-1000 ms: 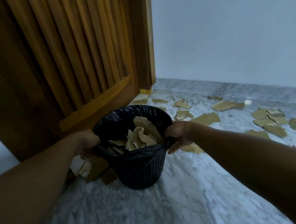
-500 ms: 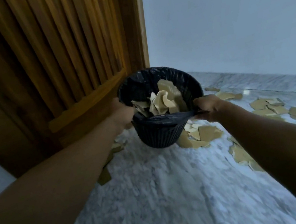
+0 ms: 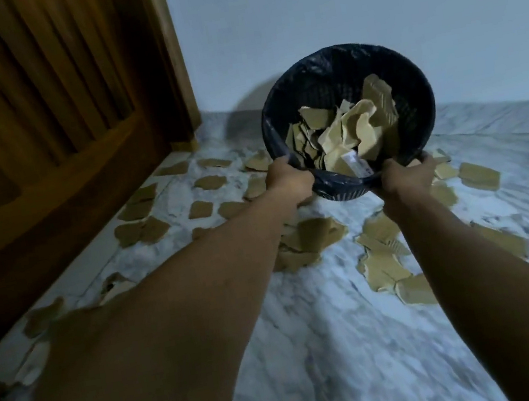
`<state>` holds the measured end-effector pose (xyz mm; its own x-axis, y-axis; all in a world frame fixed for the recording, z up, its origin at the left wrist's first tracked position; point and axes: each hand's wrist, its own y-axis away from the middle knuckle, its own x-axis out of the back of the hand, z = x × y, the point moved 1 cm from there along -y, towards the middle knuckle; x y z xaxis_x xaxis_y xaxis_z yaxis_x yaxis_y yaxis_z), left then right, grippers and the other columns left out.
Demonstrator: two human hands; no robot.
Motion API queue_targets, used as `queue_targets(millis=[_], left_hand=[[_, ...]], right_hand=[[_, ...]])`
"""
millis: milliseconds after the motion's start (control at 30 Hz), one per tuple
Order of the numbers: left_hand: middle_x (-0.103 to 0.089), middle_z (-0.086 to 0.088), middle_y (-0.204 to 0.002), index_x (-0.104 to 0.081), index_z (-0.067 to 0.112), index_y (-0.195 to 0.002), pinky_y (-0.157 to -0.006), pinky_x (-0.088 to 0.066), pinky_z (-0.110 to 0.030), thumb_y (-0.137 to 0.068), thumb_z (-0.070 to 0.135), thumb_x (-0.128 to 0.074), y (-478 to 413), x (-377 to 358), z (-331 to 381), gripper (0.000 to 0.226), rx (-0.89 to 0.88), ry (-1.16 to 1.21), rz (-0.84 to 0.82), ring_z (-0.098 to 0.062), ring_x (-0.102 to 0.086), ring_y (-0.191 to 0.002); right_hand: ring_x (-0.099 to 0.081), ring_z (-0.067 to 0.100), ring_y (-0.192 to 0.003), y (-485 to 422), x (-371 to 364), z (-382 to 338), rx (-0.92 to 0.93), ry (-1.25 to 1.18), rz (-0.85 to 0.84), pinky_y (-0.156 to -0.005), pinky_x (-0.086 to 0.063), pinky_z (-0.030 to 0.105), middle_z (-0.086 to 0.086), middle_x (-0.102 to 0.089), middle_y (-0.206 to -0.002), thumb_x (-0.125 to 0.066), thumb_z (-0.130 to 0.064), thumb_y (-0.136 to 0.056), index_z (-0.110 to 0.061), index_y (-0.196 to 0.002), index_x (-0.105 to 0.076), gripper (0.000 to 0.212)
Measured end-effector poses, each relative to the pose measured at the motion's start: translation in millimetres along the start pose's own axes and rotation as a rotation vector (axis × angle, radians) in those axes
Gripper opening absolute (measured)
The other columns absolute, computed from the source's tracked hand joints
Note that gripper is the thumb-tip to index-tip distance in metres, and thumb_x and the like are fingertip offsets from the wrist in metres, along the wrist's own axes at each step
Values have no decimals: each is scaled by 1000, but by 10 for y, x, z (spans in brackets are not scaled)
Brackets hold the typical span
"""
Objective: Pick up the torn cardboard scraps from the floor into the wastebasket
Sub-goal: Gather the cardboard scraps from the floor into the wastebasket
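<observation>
1. Cardboard scraps (image 3: pixel 310 234) lie torn and flat on the floor (image 3: pixel 348 343). I judge them light, fairly stiff and not fragile. Because they sit flush on smooth marble, I'd pinch a curled or overlapping edge rather than a flat middle.
2. The basket (image 3: pixel 340 74) is black mesh with a black liner (image 3: pixel 333 182) folded over the rim. It looks light even part-filled. The rim is the place to grip it, though I expect the film to be slippery.
3. My left hand (image 3: pixel 287 181) is curled over the basket's near-left rim and grips it.
4. My right hand (image 3: pixel 405 176) is clamped on the near-right rim in the same way. Its fingertips are hidden behind the basket.
5. The basket seems to be lifted clear of the floor. It is tilted with its mouth towards me, and a heap of scraps shows inside.
6. Loose scraps lie below the basket and just on its near side. More spread to its left towards the door (image 3: pixel 37 132), and others to its right.
7. Neither hand touches a loose scrap, as both are taken up with the basket.
</observation>
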<state>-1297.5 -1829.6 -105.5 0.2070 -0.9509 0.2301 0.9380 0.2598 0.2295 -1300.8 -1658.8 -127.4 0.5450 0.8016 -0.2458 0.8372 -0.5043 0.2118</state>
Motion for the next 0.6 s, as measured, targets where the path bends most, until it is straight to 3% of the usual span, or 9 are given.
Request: queue_targets(millis=[100, 200, 267, 400, 467, 533, 600], left_hand=[[-53, -13, -134, -37, 17, -146, -91, -56, -44, -87, 0, -61, -80, -244, -49, 66, 42, 36, -102, -33, -60, -113], [-54, -14, -131, -30, 21, -150, -87, -55, -45, -92, 9, -55, -153, -395, -51, 64, 62, 17, -200, -36, -60, -111], [-53, -7, -127, -29, 25, -151, -80, -56, -42, -93, 11, -54, -222, -430, -11, 64, 25, -70, -234, -32, -60, -107], [-48, -2, -130, -23, 25, -154, -68, -54, -32, -94, 11, -56, -313, -433, 161, 69, -82, -219, -276, -24, -59, -96], [-47, 0, -125, -26, 22, -153, -74, -54, -34, -93, 13, -59, -316, -373, 221, 69, -121, -322, -302, -27, -61, -99], [-51, -5, -133, -34, 18, -147, -91, -54, -39, -86, 23, -70, -360, -227, 260, 71, -144, -360, -320, -27, -60, -105], [-45, -9, -144, -29, 18, -150, -99, -50, -41, -76, 46, -78, -346, -7, 355, 94, -118, -377, -322, -28, -56, -116]], right_hand=[[-61, 30, -100, -152, -4, 154, -71, -60, 58, -79, -60, 53, 5, -50, -116, -59, -1, -87, -29, -143, -31, 69], [-60, 26, -97, -293, -24, 205, -89, -38, 110, -83, -59, 50, 1, -52, -107, -66, -9, -86, -23, -139, -33, 64], [-60, 24, -90, -353, -64, 189, -100, -66, 158, -78, -61, 48, 0, -51, -100, -72, -18, -83, -20, -129, -36, 58], [-63, 28, -91, -419, -223, 54, -178, -231, 202, -63, -61, 51, 8, -52, -118, -72, -16, -85, -19, -121, -36, 51], [-67, 31, -89, -388, -285, 19, -217, -219, 202, -61, -61, 50, 10, -57, -115, -73, -16, -83, -17, -121, -40, 51], [-68, 32, -86, -314, -329, 22, -221, -155, 167, -53, -61, 45, 11, -62, -110, -79, -23, -76, -15, -117, -43, 55], [-67, 34, -88, -212, -360, 15, -282, -106, 109, -46, -56, 38, 14, -63, -112, -80, -27, -74, -12, -124, -47, 62]])
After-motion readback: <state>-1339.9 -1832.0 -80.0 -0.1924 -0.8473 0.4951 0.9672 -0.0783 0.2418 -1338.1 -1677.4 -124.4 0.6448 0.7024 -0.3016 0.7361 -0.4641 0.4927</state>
